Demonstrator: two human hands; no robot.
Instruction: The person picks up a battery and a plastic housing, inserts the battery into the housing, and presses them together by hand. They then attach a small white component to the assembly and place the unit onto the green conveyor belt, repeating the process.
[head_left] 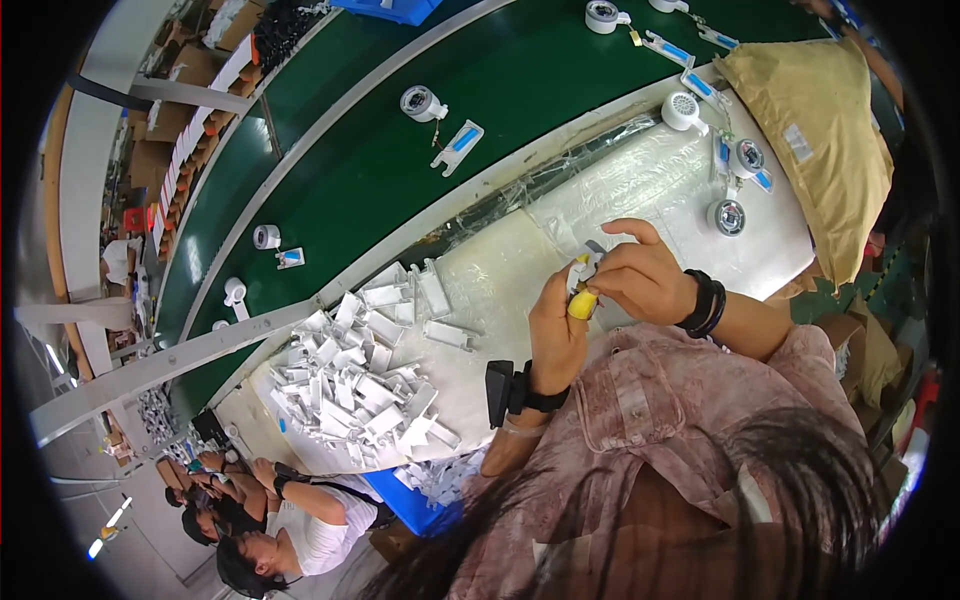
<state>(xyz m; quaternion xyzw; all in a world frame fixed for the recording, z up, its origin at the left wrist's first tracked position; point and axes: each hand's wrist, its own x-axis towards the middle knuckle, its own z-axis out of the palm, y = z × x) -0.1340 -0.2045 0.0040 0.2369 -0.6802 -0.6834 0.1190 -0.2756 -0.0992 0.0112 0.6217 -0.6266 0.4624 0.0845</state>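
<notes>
Left hand (556, 330) gripping yellow-handled tool (582, 303), right hand (640, 275) pinching small white part (590, 262) at its tip, above pile of white plastic pieces (355, 375).

Small yellow-handled tool (583, 303), upright btwn hands

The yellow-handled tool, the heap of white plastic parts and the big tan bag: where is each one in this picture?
yellow-handled tool (582, 303): head view, on its yellow handle between the hands.
heap of white plastic parts (350, 375): head view, middle of the pile.
tan bag (815, 130): head view, its broad upper face.
</notes>
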